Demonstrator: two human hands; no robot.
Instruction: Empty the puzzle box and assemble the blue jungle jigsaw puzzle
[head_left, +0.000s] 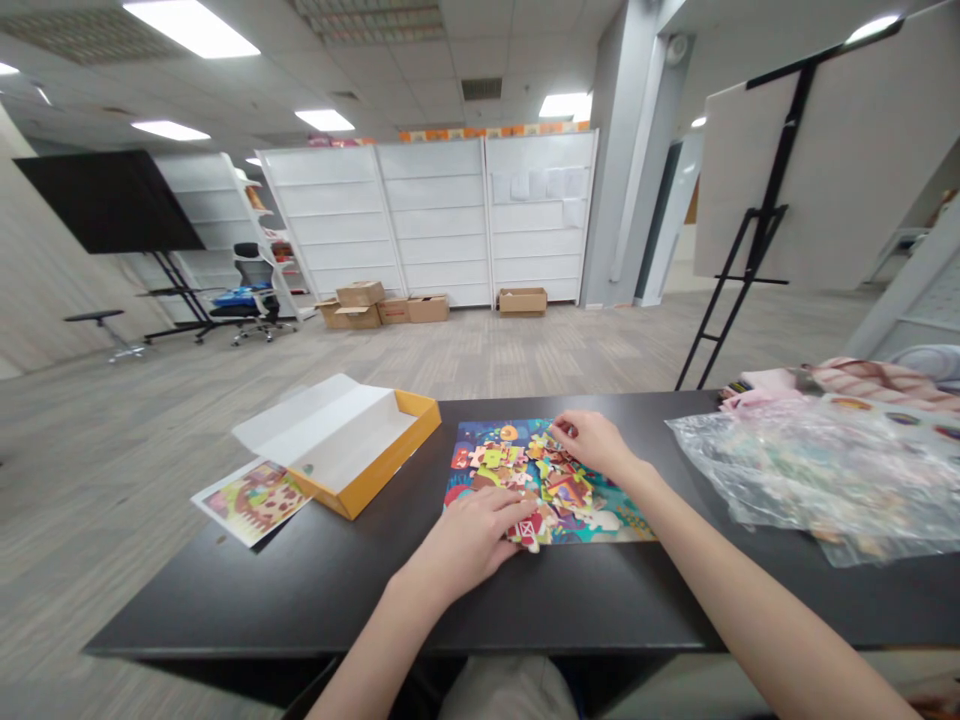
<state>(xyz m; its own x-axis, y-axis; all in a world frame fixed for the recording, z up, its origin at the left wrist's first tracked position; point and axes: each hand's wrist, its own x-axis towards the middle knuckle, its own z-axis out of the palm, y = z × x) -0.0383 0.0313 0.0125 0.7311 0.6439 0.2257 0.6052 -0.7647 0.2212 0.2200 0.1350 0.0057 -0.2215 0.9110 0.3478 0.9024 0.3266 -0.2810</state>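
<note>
A heap of colourful jigsaw puzzle pieces (566,490) lies on a bright illustrated board (634,528) at the middle of the table. My left hand (476,525) rests palm down over the board's lower left part, fingers stretched out across the pieces, beside a piece with a red barn (527,530). At the board's upper right, my right hand (589,440) has its thumb and fingers pinched together at the edge of the heap. What it pinches looks like a puzzle piece, mostly hidden by the fingers.
An open yellow box (390,465) with white inner flaps stands left on the black table (315,590). A picture card (255,500) lies partly beneath it. Clear plastic bags (810,470) with pale contents cover the table's right side. Behind are cardboard boxes (427,308) and white shelving.
</note>
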